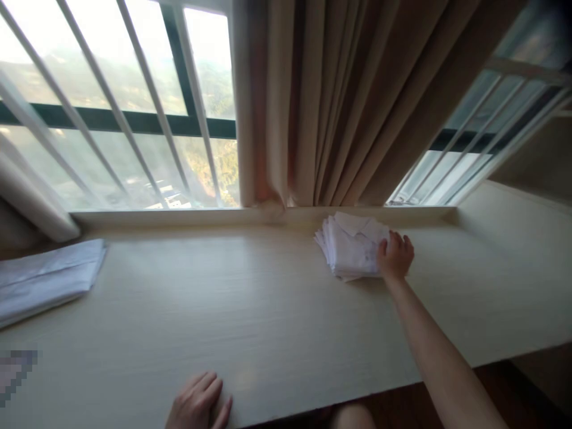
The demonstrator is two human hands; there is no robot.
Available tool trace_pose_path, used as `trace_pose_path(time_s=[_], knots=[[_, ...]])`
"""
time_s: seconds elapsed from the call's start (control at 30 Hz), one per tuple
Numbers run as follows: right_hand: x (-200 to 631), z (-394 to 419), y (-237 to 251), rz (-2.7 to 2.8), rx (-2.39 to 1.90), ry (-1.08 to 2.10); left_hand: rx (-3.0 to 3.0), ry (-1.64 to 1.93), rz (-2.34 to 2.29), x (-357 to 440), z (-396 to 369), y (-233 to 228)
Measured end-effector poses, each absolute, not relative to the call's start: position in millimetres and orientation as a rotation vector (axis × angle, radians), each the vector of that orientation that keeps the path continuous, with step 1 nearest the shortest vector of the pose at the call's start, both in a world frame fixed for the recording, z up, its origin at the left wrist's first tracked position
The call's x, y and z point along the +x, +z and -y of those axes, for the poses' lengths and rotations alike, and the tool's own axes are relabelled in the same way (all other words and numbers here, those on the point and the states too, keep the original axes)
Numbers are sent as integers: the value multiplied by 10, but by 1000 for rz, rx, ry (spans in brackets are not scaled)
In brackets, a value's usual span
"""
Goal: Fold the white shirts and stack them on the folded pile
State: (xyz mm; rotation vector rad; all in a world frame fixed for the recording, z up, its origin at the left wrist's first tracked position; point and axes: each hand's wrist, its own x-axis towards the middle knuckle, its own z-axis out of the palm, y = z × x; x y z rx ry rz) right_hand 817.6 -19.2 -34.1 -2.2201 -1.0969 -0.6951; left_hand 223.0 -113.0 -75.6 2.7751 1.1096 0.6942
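My right hand (397, 256) is at the right end of a stack of white papers (355, 245), its thumb over the top and its fingers curled at the edge. The sheets look thin and flat, with uneven, fanned edges on the left and a torn-looking or folded piece on top. Close to the front edge of the pale table (268, 316), my left hand (199, 402) rests with nothing visible in it. Its fingers bend loosely, and the thumb stands apart from them.
At the far left lies a larger folded white bundle (49, 274). A low ledge (201, 218) runs along the back, below barred windows (134, 119) and a brown curtain (330, 107). A blurred-out patch (15, 372) covers something at the lower left.
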Motion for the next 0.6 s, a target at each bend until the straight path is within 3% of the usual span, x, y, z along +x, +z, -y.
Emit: trace_pose_path(time_s=[0.1, 0.2, 0.33, 0.6], knots=[[7423, 324, -693, 1256, -1960, -642, 2677, 620, -1192, 2248, 1227, -754], [6507, 454, -1093, 1539, -1869, -257, 2484, 641, -1385, 2144, 1101, -763], [5726, 567, -1363, 1716, -1872, 23, 2316, 708, -1909, 1548, 291, -602], [5507, 542, -1364, 1777, -2033, -169, 1992, 485, -2444, -212, -1830, -129]])
